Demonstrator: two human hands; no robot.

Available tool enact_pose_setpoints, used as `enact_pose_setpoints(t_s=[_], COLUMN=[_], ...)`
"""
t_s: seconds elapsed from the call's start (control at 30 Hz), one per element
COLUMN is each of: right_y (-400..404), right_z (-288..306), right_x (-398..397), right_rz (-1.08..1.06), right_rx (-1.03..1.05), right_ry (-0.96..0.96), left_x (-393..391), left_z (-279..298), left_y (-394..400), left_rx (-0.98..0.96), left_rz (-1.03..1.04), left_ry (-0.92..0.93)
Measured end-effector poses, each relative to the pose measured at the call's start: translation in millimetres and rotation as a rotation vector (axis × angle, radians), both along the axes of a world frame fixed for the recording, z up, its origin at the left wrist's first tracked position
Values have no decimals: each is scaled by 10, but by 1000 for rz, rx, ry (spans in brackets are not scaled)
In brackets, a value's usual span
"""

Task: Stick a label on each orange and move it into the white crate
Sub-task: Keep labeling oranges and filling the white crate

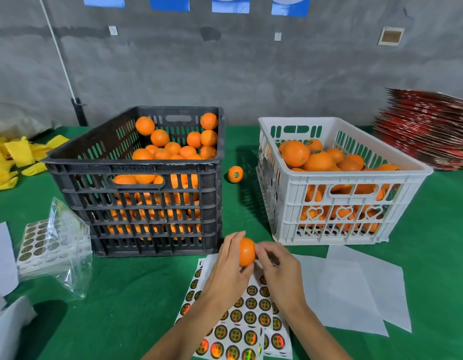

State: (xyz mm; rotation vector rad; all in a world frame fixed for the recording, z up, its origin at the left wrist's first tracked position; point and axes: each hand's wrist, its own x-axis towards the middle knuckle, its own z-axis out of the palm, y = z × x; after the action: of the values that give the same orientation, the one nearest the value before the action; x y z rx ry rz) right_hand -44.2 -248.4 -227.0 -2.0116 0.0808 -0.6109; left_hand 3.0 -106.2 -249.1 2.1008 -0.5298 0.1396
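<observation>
White crate (355, 178) about half full of stickered oranges. Black crate (137, 162) holds many more. Left hand (230, 266) grips orange (247, 252); right hand (279, 266) fingers pinch at it, sticker unseen.

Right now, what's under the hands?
A label sheet lies under the left hand and right hand, which hold an orange. The arms hide part of the sheet.

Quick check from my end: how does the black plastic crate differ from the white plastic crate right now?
The black plastic crate sits left of the white plastic crate. The black one's wall has plain slots; the white one's near wall has heart-shaped cut-outs. Visible oranges in the white crate carry round labels; none show on those in the black crate. Both stand upright on the green cloth, slotted, with handle openings, holding many oranges.
</observation>
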Motion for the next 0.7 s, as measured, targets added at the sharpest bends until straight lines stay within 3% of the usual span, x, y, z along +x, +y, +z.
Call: enact_pose_setpoints(t_s=[0.2, 0.33, 0.43, 0.5, 0.63, 0.7], right_y=[56, 82, -7, -1, 27, 17], right_z=[55, 158, 191, 174, 136, 139], right_x=[-135, -87, -64, -83, -113, -142], right_rz=[72, -33, -115, -59, 116, 114], right_rx=[-383, -126, -129, -168, 56, 4], right_ry=[72, -62, -175, -174, -95, -64], left_x=[-17, -68, -94, -117, -113, -105], left_z=[106, 158, 203, 209, 224, 245], left_y=[60, 52, 41, 36, 38, 47], left_rx=[-144, -195, -184, -139, -92, -97], left_rz=[43, 63, 76, 55, 27, 33], left_ry=[58, 60, 37, 17, -23, -20])
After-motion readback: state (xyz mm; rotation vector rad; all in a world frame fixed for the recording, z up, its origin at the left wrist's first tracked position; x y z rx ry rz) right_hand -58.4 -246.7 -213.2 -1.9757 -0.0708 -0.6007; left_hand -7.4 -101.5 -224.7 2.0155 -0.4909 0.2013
